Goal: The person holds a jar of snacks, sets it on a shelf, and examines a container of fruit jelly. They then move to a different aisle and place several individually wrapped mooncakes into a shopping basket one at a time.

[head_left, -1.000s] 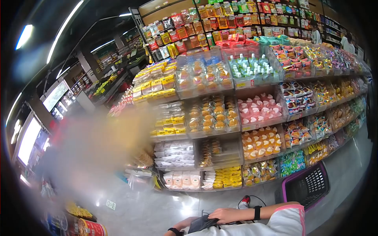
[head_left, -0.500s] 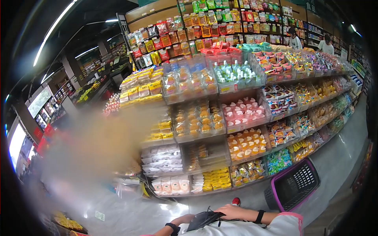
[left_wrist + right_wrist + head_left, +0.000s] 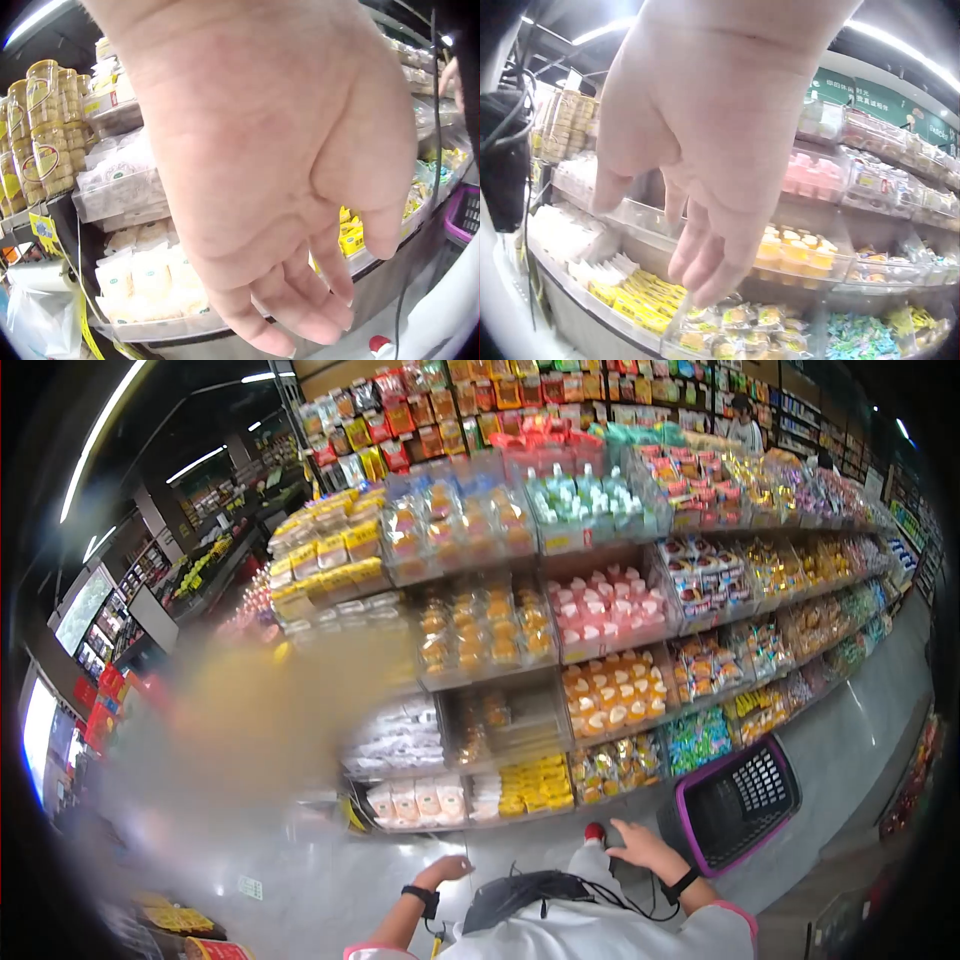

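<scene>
In the head view my left hand (image 3: 447,870) hangs in front of the waist with nothing in it. Its fingers bend loosely in the left wrist view, before white packets (image 3: 146,277) in a low bin. My right hand (image 3: 642,848) is held out to the other side, thumb apart from relaxed fingers, also holding nothing. Between the two hands a black bag with cords (image 3: 515,900) lies against the white shirt. Behind the right hand, the right wrist view has orange jelly cups (image 3: 795,251), yellow packets (image 3: 641,300) and wrapped cakes (image 3: 735,330) in bins.
A tiered snack display (image 3: 515,825) curves across the front. A black shopping basket with a purple rim (image 3: 688,830) stands on the floor at the right. A blurred patch hides part of the left side. A red-lidded tub (image 3: 215,950) shows at lower left.
Both hands were together at the black bag; now they are apart, the left to the left and the right out toward the basket. The view has shifted, with shelves sliding left.
</scene>
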A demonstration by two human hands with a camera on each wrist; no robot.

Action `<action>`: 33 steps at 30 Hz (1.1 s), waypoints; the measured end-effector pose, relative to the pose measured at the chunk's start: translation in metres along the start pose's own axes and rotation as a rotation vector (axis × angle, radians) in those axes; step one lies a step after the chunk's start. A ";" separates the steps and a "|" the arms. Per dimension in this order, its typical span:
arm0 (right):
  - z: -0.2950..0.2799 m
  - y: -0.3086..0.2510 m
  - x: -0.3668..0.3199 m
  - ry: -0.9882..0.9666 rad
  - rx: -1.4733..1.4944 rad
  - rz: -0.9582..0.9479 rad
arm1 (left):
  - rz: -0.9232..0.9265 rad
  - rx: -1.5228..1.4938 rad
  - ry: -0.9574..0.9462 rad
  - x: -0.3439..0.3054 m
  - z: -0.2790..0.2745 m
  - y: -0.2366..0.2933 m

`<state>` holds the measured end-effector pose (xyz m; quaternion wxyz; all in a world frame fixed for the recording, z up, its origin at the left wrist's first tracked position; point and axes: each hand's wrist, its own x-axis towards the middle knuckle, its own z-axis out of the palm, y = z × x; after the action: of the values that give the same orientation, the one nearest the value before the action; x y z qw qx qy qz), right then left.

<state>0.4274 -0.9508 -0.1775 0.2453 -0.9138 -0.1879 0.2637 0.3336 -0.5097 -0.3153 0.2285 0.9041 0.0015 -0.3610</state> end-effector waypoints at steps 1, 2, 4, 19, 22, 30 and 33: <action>0.002 0.008 -0.002 0.003 -0.023 -0.007 | 0.007 0.022 0.004 -0.002 -0.013 0.016; 0.004 0.015 -0.003 -0.036 -0.041 0.030 | 0.015 -0.007 0.033 0.000 -0.019 0.026; 0.005 0.031 -0.001 -0.104 -0.086 0.104 | 0.028 -0.052 0.045 0.006 -0.037 0.057; -0.049 0.183 0.130 -0.110 -0.211 -0.059 | 0.266 -0.090 0.061 0.201 -0.069 0.256; -0.049 0.204 0.173 0.124 -0.223 -0.158 | 0.316 -0.072 0.109 0.233 -0.083 0.309; -0.025 0.222 0.244 0.209 -0.025 0.273 | 0.183 0.282 0.414 0.316 -0.013 0.318; 0.003 0.242 0.260 0.249 0.074 0.216 | 0.265 0.418 0.631 0.319 0.000 0.312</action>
<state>0.6832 -1.0227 -0.4134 0.2702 -0.9447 -0.0468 0.1799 0.6218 -0.8410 -0.3955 0.0728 0.9899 -0.1186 -0.0254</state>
